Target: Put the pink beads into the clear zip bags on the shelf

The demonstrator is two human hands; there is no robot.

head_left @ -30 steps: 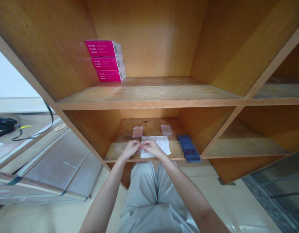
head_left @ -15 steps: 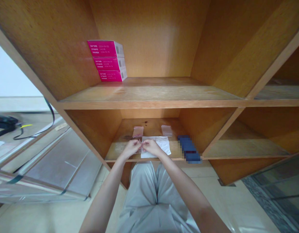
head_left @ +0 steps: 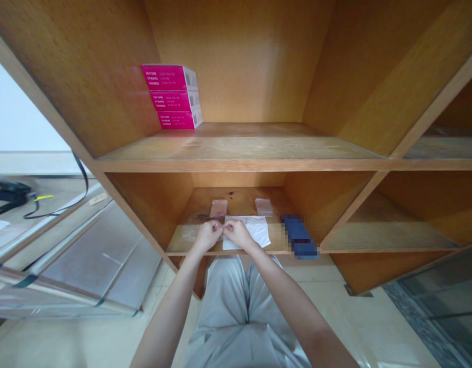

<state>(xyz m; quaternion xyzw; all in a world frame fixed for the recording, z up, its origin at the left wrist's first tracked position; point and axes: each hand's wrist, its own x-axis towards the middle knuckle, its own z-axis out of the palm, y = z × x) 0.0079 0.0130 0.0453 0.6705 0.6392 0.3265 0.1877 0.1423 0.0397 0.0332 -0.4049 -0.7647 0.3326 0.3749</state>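
Observation:
Over the lower shelf, my left hand (head_left: pixel 209 235) and my right hand (head_left: pixel 236 232) meet with fingertips pinched together. Whatever is between the fingers is too small to make out. Under and beside my right hand lies a crumpled white sheet (head_left: pixel 261 232). Just behind my left hand is a small clear packet with pinkish contents (head_left: pixel 219 207). A second small clear packet (head_left: pixel 264 206), paler, rests behind the sheet. To the left of my left hand, a faint shiny patch on the wood may be clear plastic; I cannot tell.
A dark blue, pixelated object (head_left: pixel 299 236) lies at the right, overhanging the shelf's front edge. Three stacked pink boxes (head_left: pixel 176 97) stand on the upper shelf (head_left: pixel 251 145). A clear-panelled frame (head_left: pixel 90 255) leans at the left, near a black cable (head_left: pixel 82 174).
Both hands stay pinched together in nearly the same place, with the fingers shifting slightly. The view has moved a little; the packets, sheet and boxes lie as before.

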